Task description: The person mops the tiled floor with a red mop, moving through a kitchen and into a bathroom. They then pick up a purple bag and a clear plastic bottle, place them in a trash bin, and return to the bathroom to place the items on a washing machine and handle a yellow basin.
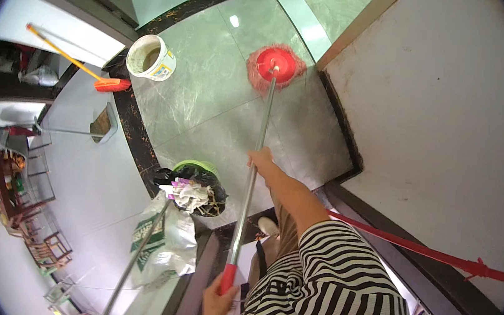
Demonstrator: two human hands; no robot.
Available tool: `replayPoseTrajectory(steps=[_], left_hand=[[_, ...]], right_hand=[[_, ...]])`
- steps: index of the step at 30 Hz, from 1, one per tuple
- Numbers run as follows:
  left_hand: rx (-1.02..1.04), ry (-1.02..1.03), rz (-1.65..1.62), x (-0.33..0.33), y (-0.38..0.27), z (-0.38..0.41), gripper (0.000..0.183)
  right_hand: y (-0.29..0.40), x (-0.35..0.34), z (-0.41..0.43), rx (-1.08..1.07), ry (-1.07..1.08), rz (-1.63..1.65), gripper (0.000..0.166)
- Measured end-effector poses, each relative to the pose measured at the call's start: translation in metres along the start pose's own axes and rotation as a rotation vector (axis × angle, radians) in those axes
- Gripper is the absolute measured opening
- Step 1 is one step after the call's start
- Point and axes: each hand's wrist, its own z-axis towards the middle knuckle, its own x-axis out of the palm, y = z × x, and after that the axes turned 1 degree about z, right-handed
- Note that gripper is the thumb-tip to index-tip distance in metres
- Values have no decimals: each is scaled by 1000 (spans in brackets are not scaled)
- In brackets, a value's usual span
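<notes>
A round mop with a red disc head (276, 64) and pink strands lies spread on the grey tiled floor, its metal pole running back towards me. My right hand (261, 159) grips the middle of the pole, arm stretched forward. Lower down, my left hand (217, 302) is closed around the red grip (228, 279) at the pole's end. Left of the mop head stands a white plastic bucket (165, 64) with murky contents. Nearer me, a green bin (202, 166) lined with a black bag is filled with crumpled tissue and other waste.
An orange-handled broom with red bristles (112, 85) leans by the left doorway. A long-handled dustpan (103, 124) lies beyond the dark threshold. A plastic bag (175, 242) and another metal pole (136, 256) are beside the bin. A white wall (437, 109) bounds the right; a red strap (411, 245) crosses there.
</notes>
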Motion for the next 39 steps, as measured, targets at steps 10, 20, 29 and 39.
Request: replayPoseTrajectory(steps=[10, 20, 29, 39], left_hand=[[-72, 225, 204, -192, -159, -33, 45], [96, -62, 594, -174, -241, 6, 40], [109, -171, 487, -173, -311, 24, 37], [559, -447, 255, -192, -415, 127, 29]], right_hand=[[-23, 18, -98, 765, 201, 613, 9], [25, 6, -32, 757, 76, 525, 6], [143, 91, 60, 530, 330, 416, 12], [293, 194, 196, 389, 305, 160, 12]])
